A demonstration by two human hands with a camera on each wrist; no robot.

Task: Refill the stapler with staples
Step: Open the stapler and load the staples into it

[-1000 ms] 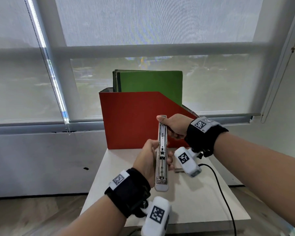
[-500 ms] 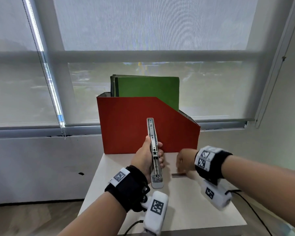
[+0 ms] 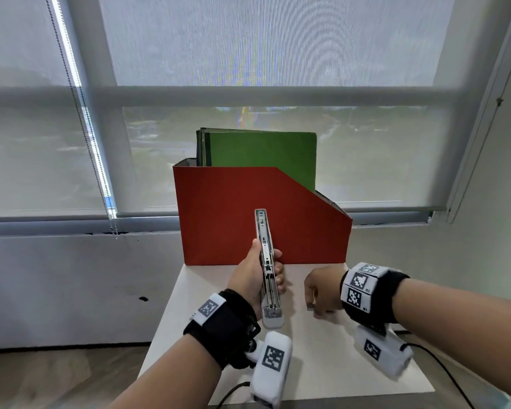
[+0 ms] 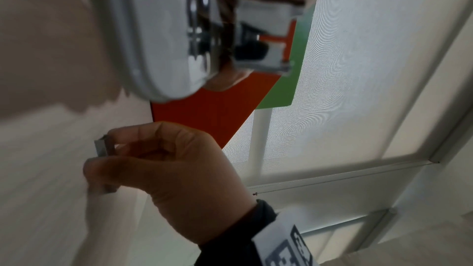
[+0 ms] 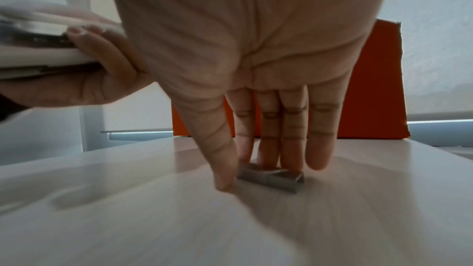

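My left hand (image 3: 248, 278) grips the open white stapler (image 3: 267, 273) around its middle, above the table. Its metal staple channel faces me and its far end points up at the red holder. In the left wrist view the stapler (image 4: 153, 27) fills the top. To its right, my right hand (image 3: 319, 290) is down on the table, pinching a short grey staple strip (image 3: 309, 306) between thumb and fingers. The right wrist view shows the staple strip (image 5: 274, 177) lying on the tabletop, thumb in front and fingers behind. The same staple strip (image 4: 101, 148) is visible in the left wrist view.
A small white table (image 3: 322, 364) carries a red file holder (image 3: 233, 216) at its far edge, with green folders (image 3: 263, 154) standing in it. A black cable (image 3: 443, 370) trails off the table's right side. A window with roller blinds stands behind.
My right hand let go of the stapler's top end and dropped to the table, where it now pinches the staple strip. My left hand keeps holding the stapler, slightly lower.
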